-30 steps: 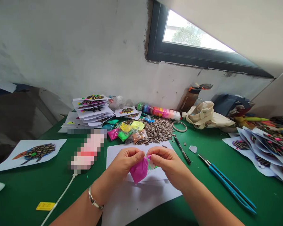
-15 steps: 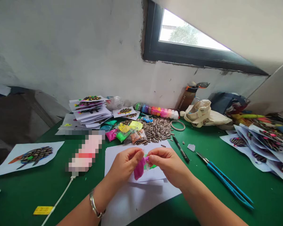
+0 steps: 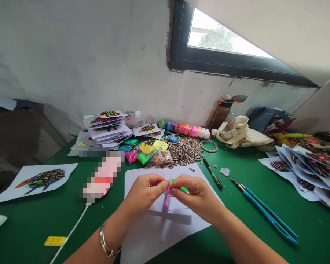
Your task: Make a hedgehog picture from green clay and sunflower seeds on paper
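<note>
Between the fingertips of my left hand and my right hand, both closed in a pinch, hangs a small pink clay bag. Its top is gathered between the fingers, and part of it is hidden by them. Just behind the hands, a bright green patch shows on the white paper sheets. What the green patch is made of is partly covered. The wrists hover over the paper's left and right sides.
Sunflower seeds lie heaped behind the paper, beside several coloured clay bags. To the right are a black pen and blue-handled tweezers. Stacked seed pictures stand back left; a white cable runs front left.
The pink bag has turned and now hangs narrower and paler between the fingers. Both hands stay pinched close together. The whole view has shifted slightly.
</note>
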